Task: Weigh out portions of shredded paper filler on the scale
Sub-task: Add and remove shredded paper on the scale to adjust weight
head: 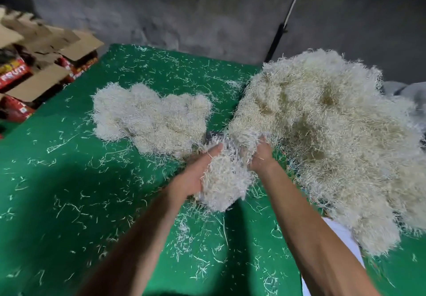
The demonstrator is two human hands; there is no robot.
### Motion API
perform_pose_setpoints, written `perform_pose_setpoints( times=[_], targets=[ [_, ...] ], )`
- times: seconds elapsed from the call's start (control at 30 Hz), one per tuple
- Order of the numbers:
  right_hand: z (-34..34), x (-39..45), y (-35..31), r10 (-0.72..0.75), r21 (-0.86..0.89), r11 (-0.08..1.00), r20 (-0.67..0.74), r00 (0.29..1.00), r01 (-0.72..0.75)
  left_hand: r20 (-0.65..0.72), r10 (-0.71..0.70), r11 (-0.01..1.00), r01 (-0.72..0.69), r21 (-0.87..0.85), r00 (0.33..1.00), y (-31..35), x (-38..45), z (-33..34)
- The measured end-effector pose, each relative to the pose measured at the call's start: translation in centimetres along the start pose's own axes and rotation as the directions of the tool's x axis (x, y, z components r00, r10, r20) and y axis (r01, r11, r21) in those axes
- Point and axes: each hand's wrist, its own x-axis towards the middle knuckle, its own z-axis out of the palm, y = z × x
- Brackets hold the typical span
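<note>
Head view, hands [227, 169] cupping fluffy shredded paper [224, 180]

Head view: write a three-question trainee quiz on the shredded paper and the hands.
1. True or false: the big heap of shredded paper lies to the person's right.
2. What colour is the table cover? A red, B green, C blue.
3. Fill in: the clump sits between the left hand and the ____ hand.

Key: 1 true. 2 B. 3 right. Note that the smaller pile lies apart on the left, and the scale is almost wholly hidden under the clump.
</note>
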Motion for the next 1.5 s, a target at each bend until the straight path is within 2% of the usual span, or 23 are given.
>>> perform_pose_setpoints(
  times=[0.03, 0.1, 0.23, 0.33, 0.43, 0.5, 0.53, 0.57, 0.6, 0.63, 0.7, 0.77, 0.87, 0.93, 1.03, 1.13, 1.17, 1.23, 1.27, 1.3, 1.33, 1.43, 1.5],
  targets=[
    [1.4, -0.4, 0.1, -0.001, -0.003, 1.000, 0.030, 1.000, 0.001, 0.109, -0.010, 1.000, 0.012, -0.016, 0.994, -0.1, 0.0, 1.5],
    [2.7, -0.6, 0.5, -0.013, -0.024, 1.000, -0.014, 1.000, 0.013, 0.169, -0.016, 1.000, 0.016, 0.003, 0.986, -0.5, 0.9, 4.3],
    [1.2, 1.3, -0.2, -0.006, 0.134, 0.991, 0.049, 0.999, -0.001, 0.000, 0.036, 0.998, -0.036, 0.053, 0.999, -1.3, 2.6, 5.4],
    [-1.0, 3.3, -2.4, -0.033, 0.238, 0.970, -0.086, 0.996, 0.053, -0.129, 0.093, 0.993, -0.084, 0.078, 0.987, -1.8, 3.6, 3.1],
    [-1.2, 3.8, -3.8, -0.125, 0.171, 0.972, -0.209, 0.970, 0.162, -0.178, 0.056, 0.993, -0.073, -0.090, 0.982, -0.5, 4.5, 3.0],
    [-0.4, 3.2, -3.5, -0.368, -0.024, 0.929, -0.182, 0.912, 0.370, -0.203, 0.029, 0.988, -0.058, -0.140, 0.979, 0.6, 4.8, 3.3],
    [-0.6, 3.0, -3.3, -0.535, -0.236, 0.829, -0.069, 0.842, 0.507, -0.232, 0.074, 0.995, -0.086, -0.044, 0.970, 1.0, 4.7, 3.0],
    [-1.2, 2.9, -3.1, -0.663, -0.433, 0.627, 0.141, 0.735, 0.648, -0.273, 0.120, 0.993, -0.112, 0.045, 0.954, 1.3, 4.9, 2.3],
    [-2.1, 3.2, -2.9, -0.673, -0.573, 0.366, 0.381, 0.634, 0.733, -0.333, 0.144, 0.988, -0.117, 0.100, 0.932, 1.7, 5.5, 1.1],
    [-3.4, 3.8, -2.8, -0.597, -0.659, 0.098, 0.561, 0.574, 0.746, -0.400, 0.149, 0.987, -0.115, 0.109, 0.904, 2.5, 6.0, -0.2],
    [-6.1, 5.0, -2.7, -0.384, -0.718, -0.297, 0.693, 0.610, 0.629, -0.479, 0.155, 0.988, -0.134, 0.077, 0.864, 4.1, 6.9, -2.0],
    [-8.1, 6.1, -2.3, -0.190, -0.676, -0.556, 0.670, 0.718, 0.484, -0.523, 0.136, 0.969, -0.224, -0.109, 0.841, 6.0, 7.8, -2.1],
    [-10.3, 7.6, -1.9, -0.055, -0.614, -0.699, 0.557, 0.829, 0.366, -0.494, 0.122, 0.943, -0.255, -0.212, 0.861, 7.3, 9.1, -1.6],
    [-11.7, 7.9, -2.3, -0.079, -0.651, -0.696, 0.490, 0.868, 0.304, -0.457, 0.094, 0.948, -0.220, -0.232, 0.885, 6.7, 9.4, -1.2],
    [-12.9, 7.3, -3.1, -0.202, -0.737, -0.661, 0.353, 0.914, 0.139, -0.548, 0.033, 0.840, -0.320, -0.438, 0.836, 6.2, 8.8, -0.2],
    [-14.7, 7.1, -3.2, -0.271, -0.856, -0.515, 0.215, 0.938, 0.047, -0.517, -0.053, 0.806, -0.269, -0.528, 0.854, 5.4, 8.7, 0.3],
    [-15.4, 7.1, -2.8, -0.278, -0.919, -0.390, 0.170, 0.945, 0.050, -0.530, -0.018, 0.795, -0.309, -0.522, 0.848, 4.8, 9.0, 0.5],
    [-15.9, 6.7, -1.3, -0.292, -0.992, 0.040, 0.106, 0.950, 0.123, -0.586, 0.008, 0.842, -0.322, -0.433, 0.810, 4.7, 7.7, 2.3],
    [-15.6, 6.4, -0.4, -0.317, -0.959, 0.229, 0.087, 0.945, 0.165, -0.554, 0.015, 0.861, -0.293, -0.416, 0.832, 4.7, 7.5, 3.1],
    [-15.0, 6.3, 0.1, -0.345, -0.924, 0.331, 0.069, 0.936, 0.190, -0.475, -0.016, 0.836, -0.250, -0.489, 0.880, 4.6, 7.0, 3.9],
    [-14.5, 6.2, 0.3, -0.365, -0.918, 0.352, 0.044, 0.930, 0.182, -0.454, -0.035, 0.837, -0.222, -0.500, 0.890, 4.2, 7.4, 4.1],
    [-13.4, 6.4, -0.1, -0.404, -0.959, 0.257, 0.010, 0.915, 0.123, -0.510, -0.090, 0.852, -0.199, -0.484, 0.856, 3.7, 7.6, 4.6],
    [-12.3, 6.2, -1.0, -0.436, -0.958, 0.257, 0.002, 0.900, 0.127, -0.508, -0.136, 0.867, -0.146, -0.476, 0.851, 4.3, 7.3, 4.7]
  ],
)
